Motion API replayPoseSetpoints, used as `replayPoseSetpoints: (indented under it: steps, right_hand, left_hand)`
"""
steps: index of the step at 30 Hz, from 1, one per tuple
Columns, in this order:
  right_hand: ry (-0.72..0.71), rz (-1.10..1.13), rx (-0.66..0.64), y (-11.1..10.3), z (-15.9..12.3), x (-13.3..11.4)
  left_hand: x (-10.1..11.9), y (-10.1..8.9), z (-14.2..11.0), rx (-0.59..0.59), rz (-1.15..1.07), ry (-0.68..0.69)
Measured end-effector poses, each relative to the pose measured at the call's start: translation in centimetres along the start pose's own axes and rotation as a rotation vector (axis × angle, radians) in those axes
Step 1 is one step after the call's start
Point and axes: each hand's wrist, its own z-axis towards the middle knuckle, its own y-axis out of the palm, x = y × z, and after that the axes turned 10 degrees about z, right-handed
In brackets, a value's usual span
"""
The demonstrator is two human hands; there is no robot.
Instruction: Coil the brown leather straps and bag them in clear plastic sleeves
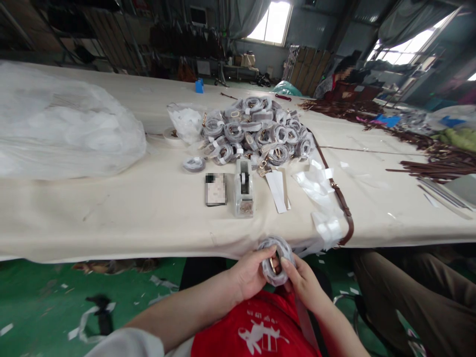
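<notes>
At the table's front edge, above my lap, both hands grip a coiled grey strap (278,242) that looks wrapped in clear film. My left hand (252,273) is closed on its left side, thumb on top. Closed on the right side is my right hand (304,283), thumb pressed over the ring. Gold-coloured metal shows inside the coil, and a loose tail (305,320) hangs below my right hand. Beyond the coil stands a tape dispenser (244,191). Behind that lies a heap of similar wrapped coils (256,131), with one coil (194,164) apart on the left.
A large plastic bag (70,124) covers the table's left. White paper strips (277,191), plastic film (316,186) and a brown strap (340,198) lie right of the dispenser. Brown straps (431,166) pile up farther right. Another person's legs (412,292) are close on my right.
</notes>
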Motion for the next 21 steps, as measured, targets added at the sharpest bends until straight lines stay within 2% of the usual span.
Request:
replayPoseSetpoints:
  steps: [3, 5, 7, 10, 12, 13, 16, 19, 21]
  right_hand:
    - [-0.01, -0.015, -0.028, -0.6, -0.1, -0.5]
    - [-0.001, -0.096, -0.083, -1.4, -0.3, -1.4]
    - [0.033, -0.253, -0.173, -2.3, -0.5, -2.3]
    - [0.065, -0.508, -0.296, -2.7, -0.5, -3.2]
    - [0.05, -0.569, -0.325, -2.7, -0.3, -3.2]
    - [0.042, -0.556, -0.315, -2.7, -0.2, -3.2]
    - [0.006, -0.407, -0.218, -2.8, 0.2, -2.9]
    - [-0.056, -0.279, -0.14, -2.4, 0.4, -2.4]
    - [-0.105, -0.218, -0.082, -1.3, 0.6, -1.7]
  left_hand:
    - [0.4, -0.5, -0.2, -0.044, 0.065, 0.0]
    - [1.1, -1.0, -0.5, -0.103, 0.245, 0.059]
    - [2.1, -1.5, -0.9, -0.123, 0.563, 0.173]
    - [3.4, -1.7, -1.2, -0.134, 1.175, 0.34]
    - [3.9, -1.5, -1.1, -0.196, 1.45, 0.361]
    - [4.0, -1.4, -1.0, -0.205, 1.506, 0.356]
    - [4.0, -1.3, -0.4, -0.089, 1.429, 0.383]
    - [3.5, -1.6, 0.3, 0.133, 1.159, 0.497]
    - [2.6, -1.7, 0.9, 0.276, 0.979, 0.566]
